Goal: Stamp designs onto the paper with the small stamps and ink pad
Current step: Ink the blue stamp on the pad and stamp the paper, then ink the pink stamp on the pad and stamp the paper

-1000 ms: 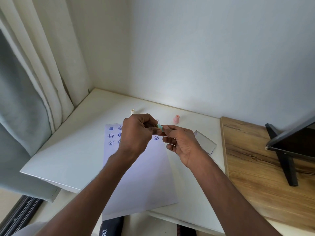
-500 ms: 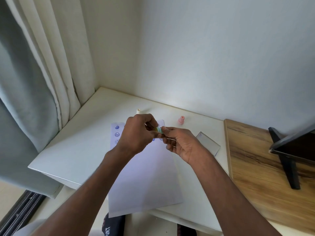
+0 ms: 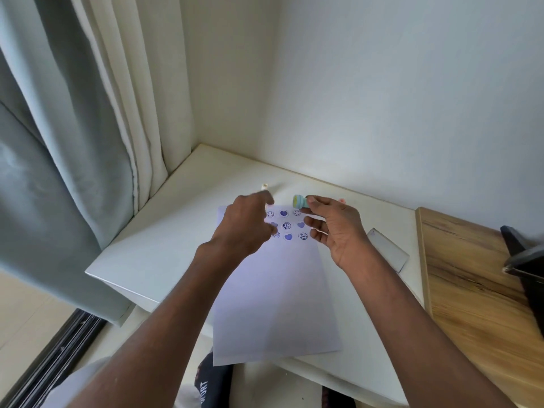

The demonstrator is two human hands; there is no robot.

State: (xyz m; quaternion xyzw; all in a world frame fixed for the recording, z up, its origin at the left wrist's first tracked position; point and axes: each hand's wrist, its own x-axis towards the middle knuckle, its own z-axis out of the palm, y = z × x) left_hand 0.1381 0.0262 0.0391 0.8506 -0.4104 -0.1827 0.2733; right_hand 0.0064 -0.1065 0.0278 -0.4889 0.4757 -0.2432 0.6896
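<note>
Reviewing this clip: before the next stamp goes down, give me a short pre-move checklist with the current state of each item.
1. Stamp held: ok. The right hand pinches the teal stamp in a fingertip grip, above the paper.
2. Stamp face inked: cannot tell; the face looks yellowish and blurred.
3. Free space on the paper: ok. Hearts and smileys fill only the far end; the near part is blank.
4. Paper steadied: not ok. The left hand hovers over the stamped rows and presses nothing.
5. Ink pad located: cannot tell; only a clear flat case lies right of the paper.
6. Spare stamp out of the way: ok. The white stamp stands beyond the paper.
</note>
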